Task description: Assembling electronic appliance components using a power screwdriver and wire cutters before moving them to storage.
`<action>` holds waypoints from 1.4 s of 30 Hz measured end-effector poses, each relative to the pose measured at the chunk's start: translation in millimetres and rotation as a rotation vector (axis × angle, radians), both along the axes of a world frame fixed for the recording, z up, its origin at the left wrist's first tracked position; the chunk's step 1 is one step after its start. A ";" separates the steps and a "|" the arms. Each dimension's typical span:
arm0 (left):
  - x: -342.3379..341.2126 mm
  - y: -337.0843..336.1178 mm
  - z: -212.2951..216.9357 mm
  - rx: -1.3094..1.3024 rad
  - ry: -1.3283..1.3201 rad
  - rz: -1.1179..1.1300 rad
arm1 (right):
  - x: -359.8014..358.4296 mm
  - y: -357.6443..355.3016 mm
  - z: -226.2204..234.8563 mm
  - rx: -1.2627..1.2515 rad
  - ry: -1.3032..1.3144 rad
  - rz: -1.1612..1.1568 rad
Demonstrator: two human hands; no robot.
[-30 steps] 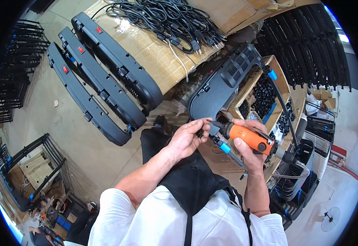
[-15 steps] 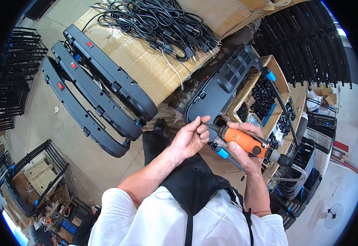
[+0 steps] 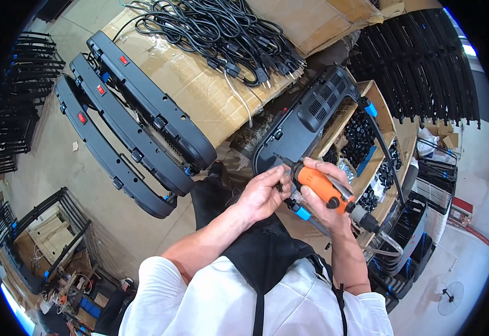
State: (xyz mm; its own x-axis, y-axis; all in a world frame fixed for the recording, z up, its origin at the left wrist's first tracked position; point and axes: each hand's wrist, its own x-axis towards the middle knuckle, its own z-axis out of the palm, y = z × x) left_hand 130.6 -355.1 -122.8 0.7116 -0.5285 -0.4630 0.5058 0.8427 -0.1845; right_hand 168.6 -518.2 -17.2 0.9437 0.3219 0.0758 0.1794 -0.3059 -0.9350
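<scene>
My right hand (image 3: 329, 203) is wrapped round an orange pneumatic screwdriver (image 3: 317, 183), with a clear hose at its rear end. The tool's dark nose points up and left at the rounded end of a black plastic housing (image 3: 295, 133); whether the bit touches it I cannot tell. Beside the nose, my left hand (image 3: 262, 197) is closed, its thumb and forefinger pinched near the housing's surface. Small dark bits show among its curled fingers, too small to name. The housing has vent slots and blue clips on its frame.
Three similar black housings (image 3: 143, 112) with red switches stand at the left. Black power cords (image 3: 216, 39) lie heaped on a cardboard surface (image 3: 199, 95). Right of the housing, a wooden divided box (image 3: 387, 106) holds small black parts. Black frames (image 3: 415, 67) are stacked at the far right.
The screwdriver has moved left and up, its nose now over the housing close to my left fingertips. My left hand has shifted slightly right and down, still closed.
</scene>
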 end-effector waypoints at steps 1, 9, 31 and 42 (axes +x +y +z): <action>-4.2 -1.0 -2.7 0.091 0.004 -0.041 | 3.8 3.3 -0.6 0.000 0.000 0.004; -8.0 14.6 -7.9 0.340 -0.113 -0.170 | 26.2 34.7 -8.0 -0.091 0.132 -0.041; -3.7 25.2 -5.3 0.362 0.098 -0.108 | 45.9 58.4 -0.4 -0.221 0.233 0.092; 94.0 -50.0 5.4 0.197 0.101 0.044 | 77.7 -56.7 50.4 -0.008 0.126 -0.037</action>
